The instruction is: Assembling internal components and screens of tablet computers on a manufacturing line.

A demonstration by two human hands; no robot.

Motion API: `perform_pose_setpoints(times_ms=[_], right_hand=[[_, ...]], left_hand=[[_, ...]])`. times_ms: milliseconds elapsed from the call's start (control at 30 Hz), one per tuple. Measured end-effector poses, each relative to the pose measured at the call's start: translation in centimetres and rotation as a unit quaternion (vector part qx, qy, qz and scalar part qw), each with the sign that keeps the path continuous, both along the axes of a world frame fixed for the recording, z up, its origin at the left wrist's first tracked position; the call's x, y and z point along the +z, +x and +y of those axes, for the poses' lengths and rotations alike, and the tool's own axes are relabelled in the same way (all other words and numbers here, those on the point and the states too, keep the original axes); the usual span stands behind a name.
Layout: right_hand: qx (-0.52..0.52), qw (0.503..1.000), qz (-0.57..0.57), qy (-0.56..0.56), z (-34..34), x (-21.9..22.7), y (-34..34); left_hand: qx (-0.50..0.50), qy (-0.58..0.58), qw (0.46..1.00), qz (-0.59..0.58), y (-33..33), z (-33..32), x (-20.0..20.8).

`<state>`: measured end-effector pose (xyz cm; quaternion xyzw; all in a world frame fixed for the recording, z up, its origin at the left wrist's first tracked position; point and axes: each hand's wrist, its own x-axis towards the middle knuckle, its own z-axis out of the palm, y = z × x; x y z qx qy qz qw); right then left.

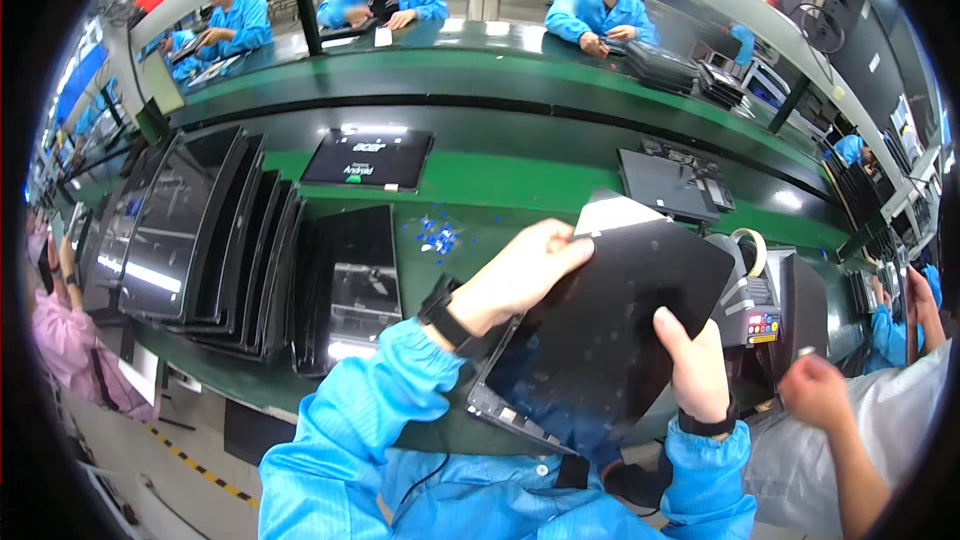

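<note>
A large black tablet point(610, 335) is tilted in front of my body, its dark glossy face toward me. My left hand point(535, 265) is closed on its upper left corner, thumb and fingers pinching the edge. My right hand point(693, 365) grips the right edge, thumb on the face and the other fingers hidden behind. Along the lower edge shows a strip with a bare, metallic look point(520, 425). At the top edge a white piece point(618, 212) sticks out, beside my left fingertips; I cannot tell whether it is film or paper.
Stacked dark tablets point(190, 230) stand at the left, with another panel point(345, 285) beside them. A lit tablet point(368, 158) lies farther back, near small blue bits point(437, 235). To the right are a grey tape dispenser point(750, 290), dark panels point(665, 183) and another person's hand point(815, 392).
</note>
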<state>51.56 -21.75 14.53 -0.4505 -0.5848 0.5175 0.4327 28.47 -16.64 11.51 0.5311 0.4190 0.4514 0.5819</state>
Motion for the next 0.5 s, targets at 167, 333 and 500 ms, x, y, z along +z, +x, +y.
perform_pose_setpoints(times_ms=[167, 333, 500], right_hand=[[-0.146, 0.945, 0.18, -0.229, 2.2, -4.9, 1.6], [-0.182, 0.941, 0.151, -0.244, 4.5, -5.2, 1.7], [-0.136, 0.967, 0.094, -0.196, 5.9, -6.4, 3.5]], left_hand=[[0.169, 0.041, 0.977, 0.124, -3.0, -2.6, -2.6], [0.131, -0.024, 0.985, 0.113, -5.0, -7.9, -3.2], [0.071, -0.127, 0.987, -0.069, -4.4, -9.0, -2.8]])
